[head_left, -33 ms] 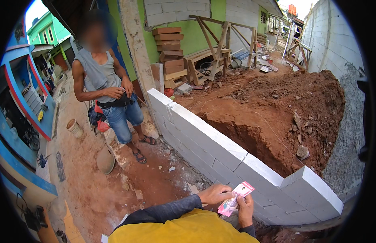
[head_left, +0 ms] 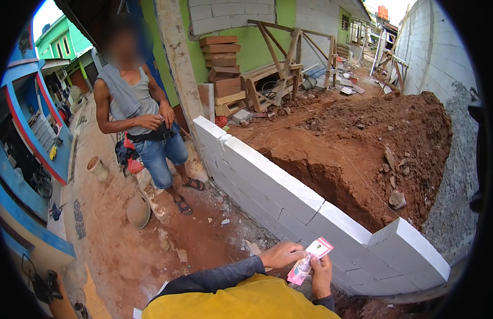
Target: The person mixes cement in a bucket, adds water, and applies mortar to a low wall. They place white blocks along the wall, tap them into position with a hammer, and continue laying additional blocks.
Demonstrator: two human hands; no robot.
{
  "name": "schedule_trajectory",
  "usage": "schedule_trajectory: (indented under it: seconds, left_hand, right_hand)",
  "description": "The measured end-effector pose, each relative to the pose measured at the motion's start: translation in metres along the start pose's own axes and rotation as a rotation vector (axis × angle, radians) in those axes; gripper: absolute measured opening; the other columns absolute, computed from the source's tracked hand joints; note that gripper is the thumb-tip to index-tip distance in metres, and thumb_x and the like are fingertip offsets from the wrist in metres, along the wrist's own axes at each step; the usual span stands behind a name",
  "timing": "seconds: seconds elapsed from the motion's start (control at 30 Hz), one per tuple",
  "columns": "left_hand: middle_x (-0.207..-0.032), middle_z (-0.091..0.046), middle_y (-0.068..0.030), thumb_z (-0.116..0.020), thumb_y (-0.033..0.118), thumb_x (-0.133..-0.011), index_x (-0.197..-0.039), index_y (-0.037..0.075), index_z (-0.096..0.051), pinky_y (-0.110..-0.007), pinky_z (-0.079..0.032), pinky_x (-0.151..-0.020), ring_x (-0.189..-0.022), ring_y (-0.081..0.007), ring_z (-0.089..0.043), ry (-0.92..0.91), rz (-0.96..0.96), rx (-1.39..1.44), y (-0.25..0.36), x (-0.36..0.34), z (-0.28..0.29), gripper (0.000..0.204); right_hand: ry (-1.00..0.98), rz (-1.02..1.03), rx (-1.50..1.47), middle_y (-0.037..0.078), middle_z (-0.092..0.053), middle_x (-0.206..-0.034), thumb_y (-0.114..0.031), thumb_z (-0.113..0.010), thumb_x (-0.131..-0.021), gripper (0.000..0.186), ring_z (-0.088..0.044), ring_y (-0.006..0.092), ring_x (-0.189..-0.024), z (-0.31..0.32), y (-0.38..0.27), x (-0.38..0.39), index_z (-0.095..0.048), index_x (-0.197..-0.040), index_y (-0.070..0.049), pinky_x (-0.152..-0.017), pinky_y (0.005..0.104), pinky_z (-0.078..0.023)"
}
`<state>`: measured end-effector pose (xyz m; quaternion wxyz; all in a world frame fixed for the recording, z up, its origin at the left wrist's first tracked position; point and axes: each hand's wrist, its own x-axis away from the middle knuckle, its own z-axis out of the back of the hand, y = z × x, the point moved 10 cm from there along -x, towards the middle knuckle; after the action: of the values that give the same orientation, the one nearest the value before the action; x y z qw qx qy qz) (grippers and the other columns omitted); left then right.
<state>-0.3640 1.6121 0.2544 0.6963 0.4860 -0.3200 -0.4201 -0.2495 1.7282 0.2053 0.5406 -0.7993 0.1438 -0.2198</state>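
Observation:
My right hand [head_left: 322, 275] grips a flat pink-and-white printed packet [head_left: 318, 248] between thumb and fingers. It has a small dark picture at its upper end; whether it is paper or thin card I cannot tell. My left hand [head_left: 282, 254] comes in from the left, its fingers bent and pinching the packet's near side. The packet's lower pink part [head_left: 298, 273] shows below the fingers. Both hands are just in front of a low wall of pale grey blocks [head_left: 273, 173], apart from it.
Ahead on the left stands a person [head_left: 142, 106], hands together at the waist. Near them are a bucket [head_left: 98, 168] and a round basin [head_left: 138, 210] on the dirt. Beyond the wall lie a trench, a soil heap [head_left: 406, 143], stacked bricks [head_left: 221, 69] and a wooden trestle [head_left: 283, 64].
The packet has tilted very slightly between my fingers. My hands and the other person stay nearly where they were.

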Motion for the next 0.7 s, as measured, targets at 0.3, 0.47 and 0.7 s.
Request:
schedule_trajectory:
  seconds: [0.3,0.47,0.7]
  left_hand:
    - [-0.080,-0.065,-0.0100,-0.064,0.039,-0.105,-0.097,0.002,-0.066,-0.038,-0.049,-0.073,-0.077,-0.0190,-0.061,0.008,-0.005,0.041,-0.004,0.009,-0.003,0.038]
    - [-0.085,-0.070,-0.0102,-0.070,0.029,-0.097,-0.099,0.001,-0.069,-0.035,-0.050,-0.075,-0.079,-0.0179,-0.064,-0.006,0.033,0.100,-0.020,0.001,-0.002,0.028]
    - [-0.073,-0.057,0.0027,-0.063,0.030,-0.106,-0.099,0.007,-0.067,-0.025,-0.037,-0.055,-0.060,-0.0065,-0.049,-0.159,0.332,0.631,-0.062,0.009,-0.035,0.025]
  right_hand:
    - [0.010,0.071,-0.012,0.004,-0.069,-0.115,-0.012,-0.060,-0.107,0.028,-0.066,0.0116,-0.098,-0.013,-0.007,0.006,-0.057,-0.133,-0.001,-0.089,0.0286,-0.053]
    - [-0.075,0.168,0.141,0.005,-0.069,-0.113,-0.010,-0.061,-0.106,0.023,-0.064,0.0113,-0.097,-0.016,-0.020,0.012,-0.061,-0.126,0.000,-0.086,0.0263,-0.051]
    - [-0.026,0.124,0.020,0.007,-0.071,-0.097,0.005,-0.051,-0.092,0.024,-0.065,0.0154,-0.092,-0.001,-0.014,0.017,-0.074,-0.090,0.001,-0.086,0.0273,-0.049]
